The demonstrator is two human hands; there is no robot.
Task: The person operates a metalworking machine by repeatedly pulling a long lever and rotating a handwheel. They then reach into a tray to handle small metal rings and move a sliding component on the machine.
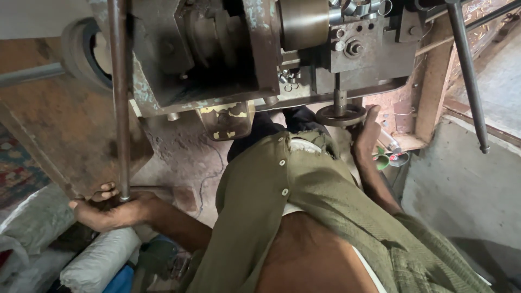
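The big rusty machine (260,54) sits far. The left hand (111,209) holds the long rod (120,97) low; the right hand (366,133) grips the small wheel (341,115). The loose green shirt (282,201) might catch in it.

Sacks at lower left, one worn plate on the machine

A pale grey-white woven sack (32,217) lies at the left edge, and a second white rolled sack (100,263) lies below it, with a blue package (120,279) just beside it at the bottom edge. Under the machine body hangs a shield-shaped metal plate (227,120) with chipped yellow paint, its markings too worn to make out.
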